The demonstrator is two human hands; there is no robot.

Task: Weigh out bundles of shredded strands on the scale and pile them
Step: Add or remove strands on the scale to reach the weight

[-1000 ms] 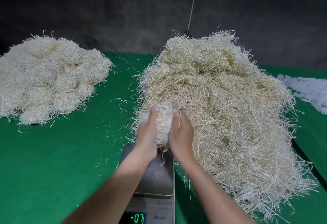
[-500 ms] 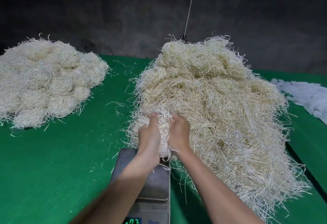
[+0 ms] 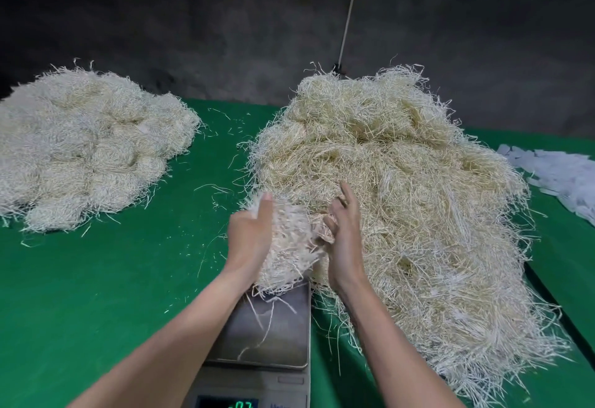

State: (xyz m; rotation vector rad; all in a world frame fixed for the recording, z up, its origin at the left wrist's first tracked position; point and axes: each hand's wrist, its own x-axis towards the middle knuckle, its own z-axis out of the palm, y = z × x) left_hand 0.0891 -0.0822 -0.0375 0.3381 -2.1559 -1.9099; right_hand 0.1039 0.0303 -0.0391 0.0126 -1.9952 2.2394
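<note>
My left hand (image 3: 249, 233) grips the bundle of shredded strands (image 3: 286, 246) over the scale (image 3: 267, 327) at lower centre, thumb on top, other fingers hidden; my right hand (image 3: 346, 237), fingers loosely spread, steadies its side, parting it from the loose heap (image 3: 402, 198)

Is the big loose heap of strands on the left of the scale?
No, the loose heap lies right of the scale.

Workshop: dark concrete wall (image 3: 193, 37), green-covered table (image 3: 96, 295), scale (image 3: 267, 336), heap of shredded strands (image 3: 402, 198).
</note>
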